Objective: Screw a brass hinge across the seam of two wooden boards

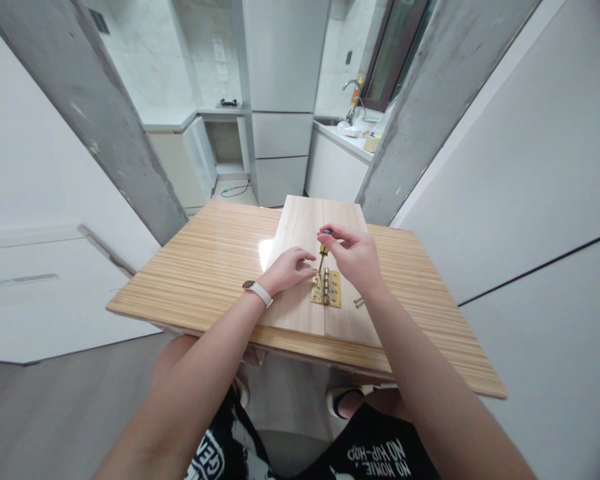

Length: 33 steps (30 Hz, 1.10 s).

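Note:
A brass hinge (327, 289) lies across the seam of two light wooden boards (305, 230) on a striped wooden table (205, 267). My right hand (353, 257) grips a small screwdriver (323, 250) with a yellow shaft and dark cap, held upright with its tip on the hinge's left leaf. My left hand (287, 270), a white band on its wrist, rests on the left board with fingertips beside the screwdriver's tip, steadying it.
A loose screw (359, 303) lies on the right board just right of the hinge. Grey concrete door jambs stand left (105, 120) and right (420, 113) behind the table. A kitchen with white cabinets and a sink tap (353, 90) lies beyond.

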Available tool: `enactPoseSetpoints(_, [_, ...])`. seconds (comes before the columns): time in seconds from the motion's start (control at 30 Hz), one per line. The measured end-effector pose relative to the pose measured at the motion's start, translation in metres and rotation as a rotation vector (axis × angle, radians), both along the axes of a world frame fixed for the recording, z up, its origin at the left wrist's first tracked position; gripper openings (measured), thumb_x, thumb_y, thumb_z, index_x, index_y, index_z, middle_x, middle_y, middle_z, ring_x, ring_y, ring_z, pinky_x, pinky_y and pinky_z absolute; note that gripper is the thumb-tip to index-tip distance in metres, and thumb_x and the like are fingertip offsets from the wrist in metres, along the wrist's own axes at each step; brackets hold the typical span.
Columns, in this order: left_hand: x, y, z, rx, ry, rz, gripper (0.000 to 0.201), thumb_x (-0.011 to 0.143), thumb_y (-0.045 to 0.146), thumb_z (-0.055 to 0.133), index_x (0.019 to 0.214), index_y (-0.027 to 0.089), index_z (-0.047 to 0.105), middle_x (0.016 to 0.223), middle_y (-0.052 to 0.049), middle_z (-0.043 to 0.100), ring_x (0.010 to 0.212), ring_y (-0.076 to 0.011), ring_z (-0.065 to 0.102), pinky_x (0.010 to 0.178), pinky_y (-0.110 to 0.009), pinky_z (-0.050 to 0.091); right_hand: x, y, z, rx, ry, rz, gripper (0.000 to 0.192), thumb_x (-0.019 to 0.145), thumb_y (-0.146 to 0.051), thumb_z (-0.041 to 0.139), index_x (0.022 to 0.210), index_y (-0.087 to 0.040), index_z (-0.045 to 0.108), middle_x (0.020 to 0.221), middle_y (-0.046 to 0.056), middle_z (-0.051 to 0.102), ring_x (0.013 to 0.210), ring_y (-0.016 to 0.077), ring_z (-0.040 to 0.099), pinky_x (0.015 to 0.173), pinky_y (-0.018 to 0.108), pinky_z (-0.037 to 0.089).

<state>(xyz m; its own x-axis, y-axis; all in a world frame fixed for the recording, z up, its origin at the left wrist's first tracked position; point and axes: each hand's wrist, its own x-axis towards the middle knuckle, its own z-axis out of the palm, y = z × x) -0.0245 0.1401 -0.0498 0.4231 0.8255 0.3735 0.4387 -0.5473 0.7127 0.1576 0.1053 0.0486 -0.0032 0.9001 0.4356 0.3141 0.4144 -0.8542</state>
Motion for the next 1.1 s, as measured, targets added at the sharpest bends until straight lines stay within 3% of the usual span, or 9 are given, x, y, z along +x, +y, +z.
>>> enactPoseSetpoints(0.07, [0.001, -0.005, 0.006, 0.003, -0.092, 0.056, 0.03, 0.086, 0.032, 0.082, 0.113, 0.02, 0.075, 0.111, -0.008, 0.074, 0.102, -0.0222, 0.07, 0.093, -0.038, 0.057, 0.004, 0.002, 0.003, 0.015, -0.048, -0.019, 0.028, 0.085, -0.045, 0.078, 0.097, -0.021, 0.084, 0.084, 0.003, 0.075, 0.053, 0.011, 0.051, 0.047, 0.027, 0.037])
enactPoseSetpoints(0.23, [0.014, -0.022, 0.039, 0.045, -0.306, 0.125, 0.028, 0.09, 0.039, 0.079, 0.11, 0.02, 0.071, 0.105, -0.007, 0.075, 0.095, -0.0185, 0.071, 0.088, -0.035, 0.06, 0.009, 0.004, 0.008, 0.063, -0.099, -0.007, 0.022, 0.085, -0.04, 0.078, 0.095, -0.022, 0.084, 0.091, 0.005, 0.079, 0.066, 0.0159, 0.063, 0.061, 0.03, 0.049])
enactPoseSetpoints(0.4, [0.032, -0.031, 0.065, 0.069, -0.326, 0.155, 0.019, 0.091, 0.036, 0.078, 0.099, 0.02, 0.072, 0.091, -0.003, 0.076, 0.084, -0.0164, 0.071, 0.075, -0.03, 0.058, 0.005, -0.001, 0.01, 0.086, -0.12, -0.001, 0.019, 0.087, -0.037, 0.076, 0.093, -0.021, 0.083, 0.088, 0.004, 0.079, 0.072, 0.0178, 0.067, 0.068, 0.031, 0.051])
enactPoseSetpoints(0.6, [0.042, -0.035, 0.065, 0.071, -0.307, 0.286, 0.018, 0.089, 0.037, 0.078, 0.09, 0.02, 0.072, 0.085, -0.003, 0.076, 0.079, -0.018, 0.071, 0.071, -0.03, 0.057, 0.001, -0.009, 0.009, 0.167, -0.166, -0.118, 0.023, 0.089, -0.042, 0.076, 0.096, -0.022, 0.084, 0.088, 0.005, 0.078, 0.071, 0.0187, 0.063, 0.069, 0.034, 0.05])
enactPoseSetpoints(0.8, [0.041, -0.035, 0.064, 0.099, -0.247, 0.248, 0.015, 0.093, 0.035, 0.073, 0.094, 0.021, 0.074, 0.087, -0.004, 0.077, 0.079, -0.018, 0.071, 0.073, -0.031, 0.057, 0.001, -0.01, 0.005, 0.212, -0.184, -0.166, 0.024, 0.091, -0.044, 0.074, 0.094, -0.022, 0.081, 0.086, 0.005, 0.075, 0.072, 0.0199, 0.064, 0.071, 0.036, 0.05])
enactPoseSetpoints(0.93, [0.037, -0.031, 0.064, 0.107, -0.253, 0.206, 0.018, 0.094, 0.035, 0.07, 0.087, 0.019, 0.071, 0.082, -0.003, 0.074, 0.076, -0.0165, 0.069, 0.075, -0.03, 0.057, 0.011, -0.004, 0.011, 0.146, -0.279, -0.015, 0.023, 0.09, -0.037, 0.075, 0.106, -0.021, 0.077, 0.09, 0.005, 0.075, 0.073, 0.0195, 0.065, 0.072, 0.035, 0.052])
enactPoseSetpoints(1.1, [0.03, -0.023, 0.065, 0.066, -0.32, 0.111, 0.025, 0.095, 0.042, 0.071, 0.09, 0.017, 0.072, 0.085, -0.004, 0.074, 0.079, -0.0162, 0.069, 0.078, -0.03, 0.059, 0.028, 0.002, 0.027, 0.14, -0.456, 0.232, 0.038, 0.098, -0.023, 0.059, 0.135, -0.023, 0.069, 0.112, 0.008, 0.077, 0.085, 0.02, 0.07, 0.082, 0.037, 0.055])
